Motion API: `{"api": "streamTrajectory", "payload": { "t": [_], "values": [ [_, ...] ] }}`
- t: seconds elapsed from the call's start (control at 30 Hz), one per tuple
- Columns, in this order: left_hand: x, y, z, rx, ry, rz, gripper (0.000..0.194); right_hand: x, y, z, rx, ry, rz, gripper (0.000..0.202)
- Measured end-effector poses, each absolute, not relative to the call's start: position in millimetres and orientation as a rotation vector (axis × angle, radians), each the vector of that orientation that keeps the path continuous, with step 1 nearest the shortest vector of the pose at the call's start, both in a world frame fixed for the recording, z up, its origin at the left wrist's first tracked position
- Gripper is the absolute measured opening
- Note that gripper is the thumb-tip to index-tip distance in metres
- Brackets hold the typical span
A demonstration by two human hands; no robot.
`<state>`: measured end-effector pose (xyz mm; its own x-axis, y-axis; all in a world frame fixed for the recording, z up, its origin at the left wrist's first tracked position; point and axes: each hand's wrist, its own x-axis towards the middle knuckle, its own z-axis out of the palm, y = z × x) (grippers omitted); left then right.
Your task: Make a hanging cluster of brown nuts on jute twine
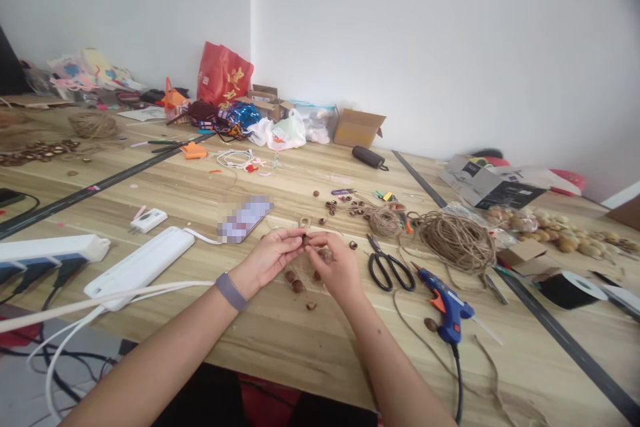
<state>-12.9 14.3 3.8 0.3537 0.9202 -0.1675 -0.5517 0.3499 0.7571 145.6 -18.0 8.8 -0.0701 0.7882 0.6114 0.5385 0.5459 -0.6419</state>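
Both hands meet over the wooden table. My left hand (273, 257) pinches a small brown nut-like piece (305, 239) between thumb and fingers. From the other side, my right hand (336, 265) has its fingertips closed on the same piece. Beneath and beside the hands lie brown shell pieces (294, 281), partly hidden by the fingers. A small shell fragment (311, 305) rests nearer the front edge. To the right are black-handled scissors (390, 267) and a blue glue gun (447, 307). Small brown shells (353, 207) lie scattered behind the hands.
Coiled twine (457, 240) lies at the right, near a black-and-white roll (573, 289). A phone (246, 219), a white power strip (140, 267) and cables are on the left. Bags and a cardboard box (358, 128) stand along the wall.
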Motion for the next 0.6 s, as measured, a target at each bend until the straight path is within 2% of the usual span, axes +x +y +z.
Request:
{"api": "streamTrajectory", "payload": {
  "t": [0.13, 0.6],
  "values": [
    [-12.1, 10.7, 8.4, 0.686, 0.607, 1.043, 0.019, 142.6, -20.3, 9.4, -1.151, -1.613, 0.374, 0.013],
    [-12.1, 8.4, 9.3, 0.692, 0.611, 1.093, 0.022, 137.4, -22.8, 7.3, -1.105, -1.587, 0.369, 0.014]
  ]
}}
